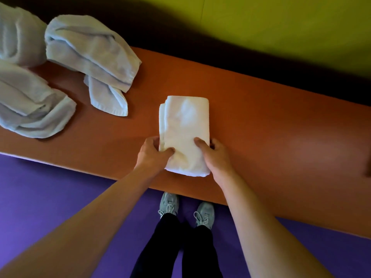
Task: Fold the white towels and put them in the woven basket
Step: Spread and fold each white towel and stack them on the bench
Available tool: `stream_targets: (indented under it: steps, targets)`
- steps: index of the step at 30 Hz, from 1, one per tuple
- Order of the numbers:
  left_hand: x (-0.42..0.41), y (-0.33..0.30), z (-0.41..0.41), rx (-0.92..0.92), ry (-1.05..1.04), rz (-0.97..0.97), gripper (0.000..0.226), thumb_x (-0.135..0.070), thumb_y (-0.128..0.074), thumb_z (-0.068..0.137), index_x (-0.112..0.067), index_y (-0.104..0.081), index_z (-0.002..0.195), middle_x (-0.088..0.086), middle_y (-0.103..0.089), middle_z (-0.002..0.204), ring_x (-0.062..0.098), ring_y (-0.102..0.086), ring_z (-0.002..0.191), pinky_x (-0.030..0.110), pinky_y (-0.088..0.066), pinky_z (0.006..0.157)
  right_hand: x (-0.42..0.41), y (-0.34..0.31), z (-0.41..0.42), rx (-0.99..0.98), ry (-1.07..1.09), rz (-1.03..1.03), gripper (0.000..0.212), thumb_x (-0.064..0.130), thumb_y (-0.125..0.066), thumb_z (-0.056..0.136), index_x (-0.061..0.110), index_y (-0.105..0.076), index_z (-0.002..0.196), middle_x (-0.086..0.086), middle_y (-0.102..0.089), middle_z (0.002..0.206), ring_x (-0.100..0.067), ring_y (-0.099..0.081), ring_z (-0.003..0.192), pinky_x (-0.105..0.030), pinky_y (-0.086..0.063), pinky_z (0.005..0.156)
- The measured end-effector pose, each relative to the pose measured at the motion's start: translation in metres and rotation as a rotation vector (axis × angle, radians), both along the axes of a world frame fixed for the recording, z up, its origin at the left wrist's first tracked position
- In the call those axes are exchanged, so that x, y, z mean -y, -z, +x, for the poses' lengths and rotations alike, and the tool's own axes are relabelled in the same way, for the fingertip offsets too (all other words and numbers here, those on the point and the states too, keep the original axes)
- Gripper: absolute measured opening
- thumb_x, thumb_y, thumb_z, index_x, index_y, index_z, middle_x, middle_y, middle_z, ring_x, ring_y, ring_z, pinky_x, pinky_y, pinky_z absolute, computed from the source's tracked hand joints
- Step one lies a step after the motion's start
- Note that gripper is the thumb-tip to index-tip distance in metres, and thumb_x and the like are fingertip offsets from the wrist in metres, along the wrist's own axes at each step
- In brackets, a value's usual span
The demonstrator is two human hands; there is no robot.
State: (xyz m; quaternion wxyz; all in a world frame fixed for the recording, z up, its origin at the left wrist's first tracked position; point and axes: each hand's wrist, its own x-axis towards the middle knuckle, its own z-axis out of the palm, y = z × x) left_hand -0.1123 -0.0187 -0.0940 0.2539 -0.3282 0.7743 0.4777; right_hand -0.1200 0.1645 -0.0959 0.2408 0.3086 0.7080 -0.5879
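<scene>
White folded towel [184,135] gripped at near end by left hand [153,152] & right hand [213,155], thumbs on top.

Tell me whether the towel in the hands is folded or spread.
Folded: the towel is a compact rectangle with layered edges, gripped by left hand and right hand.

Folded towel [184,133] between the hands is showing soft nubby terry cloth; table [261,125] under them is looking smooth, slightly glossy.
</scene>
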Motion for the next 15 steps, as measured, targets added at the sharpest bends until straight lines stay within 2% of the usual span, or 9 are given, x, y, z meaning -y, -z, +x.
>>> stream_targets:
  steps: [2,4,8,10,13,15]
  targets:
    - [-0.006,-0.008,0.0,0.004,-0.029,0.083,0.052,-0.023,-0.079,0.083,-0.021,-0.055,0.129,-0.002,-0.067,0.116,0.021,-0.066,0.106,0.044,-0.056,0.093,-0.007,-0.007,0.005,-0.04,0.043,-0.033,0.009,0.03,-0.074,0.091,0.028,-0.065,0.094,0.004,-0.073,0.095,-0.017,-0.072,0.086,-0.03,-0.058,0.07]
    - [-0.016,-0.018,0.004,-0.028,0.006,0.121,0.053,-0.021,-0.079,0.083,-0.026,-0.053,0.129,-0.005,-0.067,0.116,0.018,-0.067,0.104,0.043,-0.057,0.091,-0.019,-0.015,0.012,-0.086,0.088,-0.047,0.01,0.025,-0.073,0.091,0.029,-0.064,0.095,0.007,-0.072,0.093,-0.008,-0.07,0.079,-0.021,-0.055,0.063]
    - [-0.056,-0.039,0.012,-0.13,0.112,0.165,0.059,-0.014,-0.074,0.087,-0.029,-0.047,0.137,-0.009,-0.065,0.12,0.008,-0.066,0.097,0.026,-0.054,0.076,-0.054,-0.035,0.028,-0.132,0.189,-0.041,0.01,0.019,-0.071,0.093,0.024,-0.064,0.099,0.01,-0.071,0.089,0.005,-0.066,0.067,-0.012,-0.05,0.057]
    - [-0.082,-0.049,0.015,-0.161,0.181,0.176,0.06,-0.014,-0.074,0.089,-0.028,-0.046,0.14,-0.011,-0.064,0.12,0.002,-0.064,0.093,0.02,-0.05,0.07,-0.08,-0.045,0.038,-0.131,0.243,-0.022,0.01,0.02,-0.071,0.092,0.023,-0.065,0.1,0.01,-0.071,0.088,0.004,-0.067,0.07,-0.015,-0.052,0.06]
    - [-0.124,-0.062,0.019,-0.181,0.288,0.184,0.062,-0.016,-0.074,0.089,-0.029,-0.044,0.142,-0.012,-0.062,0.123,-0.002,-0.062,0.094,0.021,-0.049,0.071,-0.12,-0.057,0.056,-0.126,0.308,-0.006,0.016,0.027,-0.072,0.09,0.022,-0.066,0.105,0.004,-0.074,0.099,-0.014,-0.072,0.089,-0.034,-0.059,0.076]
    - [-0.156,-0.069,0.023,-0.201,0.351,0.192,0.064,-0.018,-0.075,0.089,-0.03,-0.044,0.143,-0.012,-0.062,0.126,-0.002,-0.062,0.097,0.022,-0.05,0.074,-0.151,-0.065,0.068,-0.138,0.358,0.005,0.017,0.027,-0.072,0.09,0.022,-0.067,0.106,0.004,-0.074,0.101,-0.016,-0.072,0.092,-0.035,-0.059,0.078]
